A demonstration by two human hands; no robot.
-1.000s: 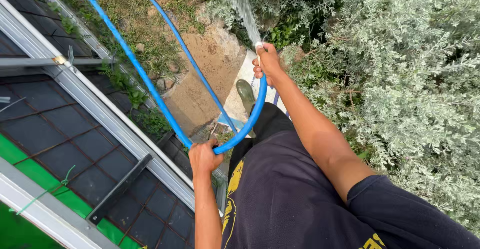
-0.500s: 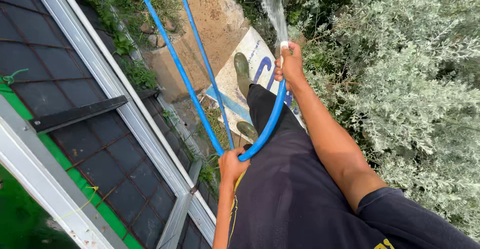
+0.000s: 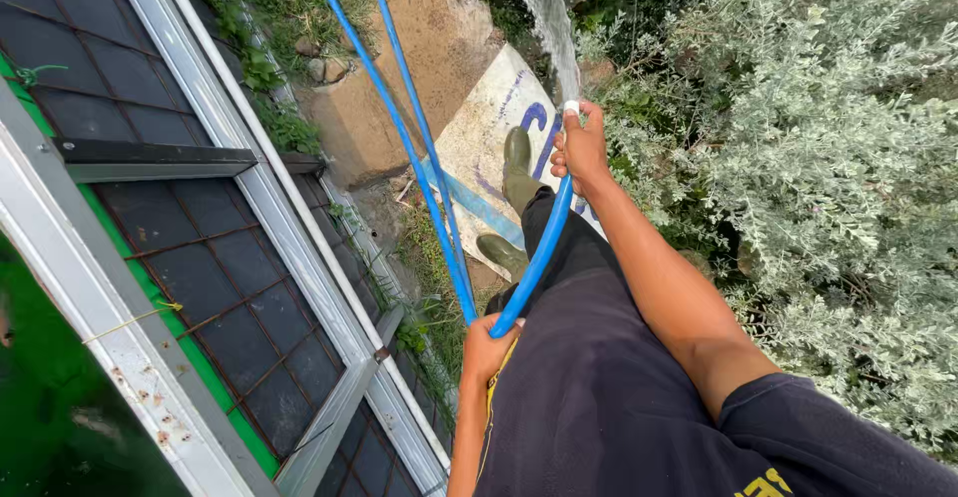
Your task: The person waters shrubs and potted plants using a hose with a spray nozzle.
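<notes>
My right hand point(image 3: 581, 146) is stretched forward, closed around the end of a blue hose point(image 3: 539, 248). A stream of water point(image 3: 547, 13) shoots from it toward the top of the view. My left hand point(image 3: 486, 345) grips the same hose low by my hip, where it loops back. Two runs of the hose point(image 3: 384, 88) stretch away over the ground to the top. Below my hands are my dark trousers and green rubber boots point(image 3: 516, 163).
A silvery-green bush point(image 3: 828, 158) fills the right side. A metal-framed structure point(image 3: 249, 188) with dark mesh panels and green sheeting runs along the left. A white painted board point(image 3: 489, 128) lies on bare soil under my boots, with weeds around.
The view has swung left and down along the frame. Both hands keep their grip on the hose, and the water stream keeps running.
</notes>
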